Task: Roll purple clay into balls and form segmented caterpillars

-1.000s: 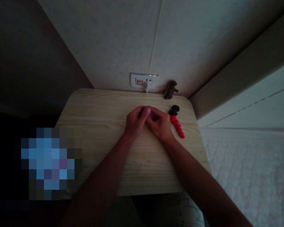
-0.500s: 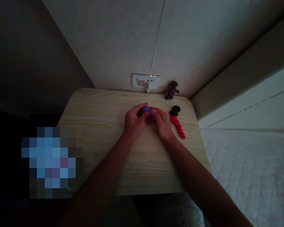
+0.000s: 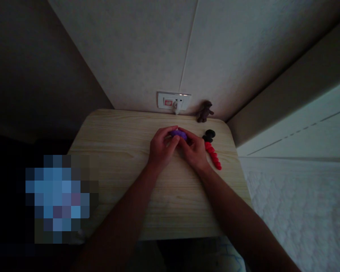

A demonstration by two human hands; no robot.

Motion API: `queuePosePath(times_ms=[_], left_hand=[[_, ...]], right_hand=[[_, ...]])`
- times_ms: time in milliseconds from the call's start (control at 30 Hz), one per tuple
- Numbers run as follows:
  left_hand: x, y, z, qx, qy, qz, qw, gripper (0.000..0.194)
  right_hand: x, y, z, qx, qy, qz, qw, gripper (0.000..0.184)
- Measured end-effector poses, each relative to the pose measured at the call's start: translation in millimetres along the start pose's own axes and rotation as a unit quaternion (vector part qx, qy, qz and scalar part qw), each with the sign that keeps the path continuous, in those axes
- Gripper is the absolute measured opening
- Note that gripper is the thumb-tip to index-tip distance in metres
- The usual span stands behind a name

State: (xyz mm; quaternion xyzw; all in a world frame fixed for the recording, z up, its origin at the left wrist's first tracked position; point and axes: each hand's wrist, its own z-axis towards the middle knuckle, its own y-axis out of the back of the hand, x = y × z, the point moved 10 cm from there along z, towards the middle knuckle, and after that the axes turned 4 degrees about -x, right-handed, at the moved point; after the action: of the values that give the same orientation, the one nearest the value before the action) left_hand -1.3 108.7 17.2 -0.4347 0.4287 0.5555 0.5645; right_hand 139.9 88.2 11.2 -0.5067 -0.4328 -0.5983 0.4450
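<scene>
Left hand: one. Fingers curled inward, thumb and forefinger pinching the near-left side of the purple lump. Heel of the hand low over the tabletop; contact with the wood cannot be told.

Right hand: one. Fingers curled, tips closed on the right side of the same lump, thumb tucked toward the left hand. The two hands meet at the fingertips.

Purple lump: one, soft and clay-like, held between the fingertips of both hands at their far ends. Flattened oval; long axis runs across from the left hand to the right hand, ends pointing at each. Most of its lower part is hidden by fingers.

Red piece: one, ridged strip, just beyond the outer edge of the right hand, lying flat. Long axis runs from the far end near the right fingertips back toward the right wrist.

Black piece: one, small, touching the far end of the red piece.

Brown figure: one, past the black piece, against the wall.

Wall socket: one, straight ahead of both hands.

Table: one, light wood, under both hands.
</scene>
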Motion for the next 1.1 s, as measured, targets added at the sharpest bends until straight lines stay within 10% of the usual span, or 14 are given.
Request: queuePosePath(times_ms=[833, 1100], left_hand=[[21, 9.7, 3, -0.046, 0.099, -0.105, 0.988, 0.033], [32, -6.7, 0, -0.02, 0.214, -0.302, 0.929, 0.038]], right_hand=[[-12, 6, 1, -0.019, -0.06, 0.097, 0.993, 0.04], [-20, -8, 3, 0.038, -0.129, 0.216, 0.967, 0.033]])
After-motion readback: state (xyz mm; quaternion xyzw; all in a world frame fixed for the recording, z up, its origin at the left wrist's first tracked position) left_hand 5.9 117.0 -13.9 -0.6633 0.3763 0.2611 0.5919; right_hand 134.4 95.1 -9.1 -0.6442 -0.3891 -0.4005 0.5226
